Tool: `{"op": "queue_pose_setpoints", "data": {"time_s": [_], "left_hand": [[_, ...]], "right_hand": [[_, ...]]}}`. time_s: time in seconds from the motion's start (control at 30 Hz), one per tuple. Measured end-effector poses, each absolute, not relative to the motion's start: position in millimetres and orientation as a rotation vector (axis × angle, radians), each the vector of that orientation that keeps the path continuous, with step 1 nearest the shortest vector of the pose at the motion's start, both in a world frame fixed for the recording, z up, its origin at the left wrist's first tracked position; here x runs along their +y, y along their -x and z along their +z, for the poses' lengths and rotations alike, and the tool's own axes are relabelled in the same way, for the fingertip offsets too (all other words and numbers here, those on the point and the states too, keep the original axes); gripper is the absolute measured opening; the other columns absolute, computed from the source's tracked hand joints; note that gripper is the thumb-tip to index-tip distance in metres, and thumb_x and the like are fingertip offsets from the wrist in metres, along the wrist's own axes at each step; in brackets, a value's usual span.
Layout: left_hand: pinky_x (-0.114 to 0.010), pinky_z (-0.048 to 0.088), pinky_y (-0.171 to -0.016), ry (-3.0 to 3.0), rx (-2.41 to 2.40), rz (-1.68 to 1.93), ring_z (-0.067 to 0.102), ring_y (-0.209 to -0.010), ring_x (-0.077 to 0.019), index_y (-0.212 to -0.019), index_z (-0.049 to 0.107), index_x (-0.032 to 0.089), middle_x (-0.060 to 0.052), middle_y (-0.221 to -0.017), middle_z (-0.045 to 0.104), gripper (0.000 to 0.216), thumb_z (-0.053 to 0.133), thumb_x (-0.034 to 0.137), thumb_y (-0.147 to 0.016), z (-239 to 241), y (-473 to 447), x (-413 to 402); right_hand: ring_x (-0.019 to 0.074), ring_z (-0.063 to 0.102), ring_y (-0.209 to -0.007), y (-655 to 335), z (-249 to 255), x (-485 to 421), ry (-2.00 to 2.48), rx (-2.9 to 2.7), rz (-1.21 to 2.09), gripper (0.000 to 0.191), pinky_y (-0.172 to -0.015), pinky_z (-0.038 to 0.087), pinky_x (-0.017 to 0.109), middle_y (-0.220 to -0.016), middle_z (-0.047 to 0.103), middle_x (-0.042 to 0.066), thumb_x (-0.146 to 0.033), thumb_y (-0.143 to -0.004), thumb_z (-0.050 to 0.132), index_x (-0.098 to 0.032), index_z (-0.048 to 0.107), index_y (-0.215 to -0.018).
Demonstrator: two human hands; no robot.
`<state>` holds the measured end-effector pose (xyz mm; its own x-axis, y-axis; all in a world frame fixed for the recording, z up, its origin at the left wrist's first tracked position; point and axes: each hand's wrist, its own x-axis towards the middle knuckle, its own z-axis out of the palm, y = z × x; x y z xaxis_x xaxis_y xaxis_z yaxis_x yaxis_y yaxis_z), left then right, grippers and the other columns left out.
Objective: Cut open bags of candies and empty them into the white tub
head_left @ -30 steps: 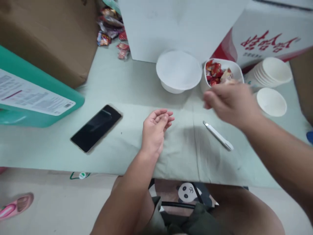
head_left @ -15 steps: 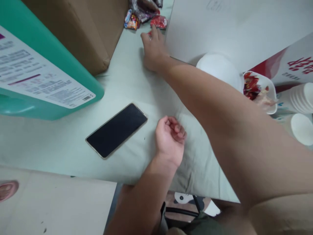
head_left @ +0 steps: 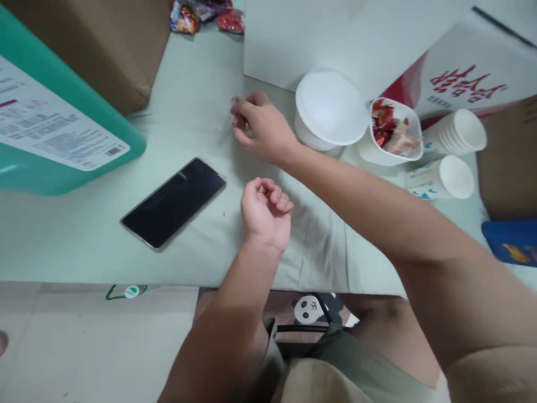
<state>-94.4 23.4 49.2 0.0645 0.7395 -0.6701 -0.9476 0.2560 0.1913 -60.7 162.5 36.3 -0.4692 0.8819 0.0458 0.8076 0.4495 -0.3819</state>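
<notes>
My right hand [head_left: 265, 127] is closed above the cloth-covered table, its fingers pinching a small wrapped candy [head_left: 234, 106] that is mostly hidden by them. Shiny bits of wrapper show at the fingertips. Below it, my left hand [head_left: 267, 214] rests palm up with the fingers curled in, and nothing shows in it. A dark-screened phone [head_left: 174, 202] lies on the cloth to the left of my left hand. Several wrapped candies [head_left: 184, 19] and a red packet [head_left: 231, 21] lie at the far edge of view, beyond my right hand.
A white bowl [head_left: 329, 109] and a square tub [head_left: 388, 159] of red wrappers stand to the right, beside paper cups [head_left: 455, 178]. White box [head_left: 274, 42] behind; green jug [head_left: 84, 173] and cardboard box [head_left: 130, 61] at left; blue packet [head_left: 512, 240] far right.
My right hand has drawn back from the candies toward me, with a small wrapped candy in its fingers. My left hand keeps its curled pose. The view has shifted to the right.
</notes>
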Motion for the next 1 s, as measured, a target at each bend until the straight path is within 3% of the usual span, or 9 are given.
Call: {"op": "queue_pose_setpoints", "data": {"time_s": [0.07,0.13,0.2,0.3,0.4,0.53,0.63,0.8,1.0], "left_hand": [[-0.019,0.024,-0.043,0.268,0.798,1.287,0.031,-0.037,-0.0045,-0.058,0.044,0.019,0.007,-0.046,0.031,0.04,0.039,0.025,-0.097,51,86,19],[-0.019,0.03,-0.046,0.123,0.84,1.227,0.036,-0.04,-0.0056,-0.058,0.047,0.019,0.006,-0.047,0.035,0.036,0.044,0.024,-0.094,51,73,11],[-0.018,0.039,-0.053,-0.111,0.881,1.11,0.051,-0.051,-0.007,-0.064,0.056,0.018,0.004,-0.054,0.05,0.028,0.056,0.026,-0.091,49,57,2],[-0.018,0.051,-0.069,-0.394,0.825,0.879,0.069,-0.08,-0.0109,-0.09,0.073,0.018,-0.002,-0.088,0.074,0.017,0.078,0.033,-0.083,40,28,-13],[-0.02,0.055,-0.078,-0.46,0.734,0.862,0.072,-0.091,-0.0128,-0.108,0.076,0.022,-0.005,-0.108,0.078,0.032,0.086,0.032,-0.079,28,2,-20],[-0.02,0.056,-0.076,-0.454,0.781,0.991,0.073,-0.082,-0.0132,-0.1,0.077,0.018,-0.006,-0.097,0.079,0.025,0.087,0.023,-0.078,20,-18,-13],[-0.022,0.056,-0.07,-0.422,0.821,1.002,0.074,-0.074,-0.0143,-0.099,0.077,0.018,-0.006,-0.09,0.079,0.025,0.087,0.016,-0.076,21,-21,-5],[-0.024,0.058,-0.072,-0.392,0.915,1.015,0.075,-0.072,-0.0146,-0.098,0.071,0.025,-0.003,-0.087,0.078,0.027,0.087,0.019,-0.076,16,-18,2],[-0.031,0.062,-0.08,-0.247,0.97,1.023,0.079,-0.088,-0.0206,-0.115,0.069,0.032,-0.002,-0.1,0.077,0.047,0.085,0.013,-0.075,15,-14,2]], "right_hand": [[0.0167,0.065,-0.099,14,31,123,1.314,-2.188,0.55,0.018,-0.094,0.058,0.033,-0.098,0.07,0.001,-0.033,-0.092,0.072,-0.023,0.063,-0.104],[0.0153,0.068,-0.087,-39,24,74,1.316,-1.882,0.573,0.019,-0.078,0.059,0.032,-0.099,0.071,0.002,-0.038,-0.095,0.066,-0.023,0.063,-0.105],[0.0181,0.072,-0.096,-87,16,21,1.409,-1.659,0.424,0.016,-0.074,0.06,0.031,-0.106,0.073,0.005,-0.035,-0.097,0.061,-0.023,0.063,-0.106],[0.0243,0.071,-0.113,-134,4,-39,1.394,-1.655,0.134,0.017,-0.092,0.062,0.042,-0.118,0.071,0.01,-0.025,-0.092,0.064,-0.024,0.068,-0.109],[0.0287,0.067,-0.129,-151,-3,-62,1.216,-1.874,0.22,0.02,-0.106,0.058,0.05,-0.131,0.068,0.013,-0.022,-0.091,0.062,-0.025,0.07,-0.108],[0.0303,0.062,-0.136,-176,3,-57,1.183,-1.974,0.387,0.012,-0.114,0.052,0.055,-0.133,0.07,0.01,-0.026,-0.091,0.06,-0.027,0.069,-0.099],[0.0309,0.067,-0.121,-209,7,-53,1.475,-1.825,0.274,0.014,-0.109,0.052,0.055,-0.121,0.072,0.012,-0.027,-0.091,0.058,-0.027,0.067,-0.102],[0.036,0.064,-0.108,-247,-7,-53,1.978,-1.831,0.225,0.034,-0.098,0.052,0.058,-0.112,0.069,0.016,-0.034,-0.083,0.068,-0.022,0.069,-0.114],[0.0297,0.065,-0.09,-245,-11,-56,2.033,-1.841,0.201,0.02,-0.081,0.052,0.046,-0.096,0.071,0.012,-0.029,-0.088,0.057,-0.021,0.07,-0.101]]}}
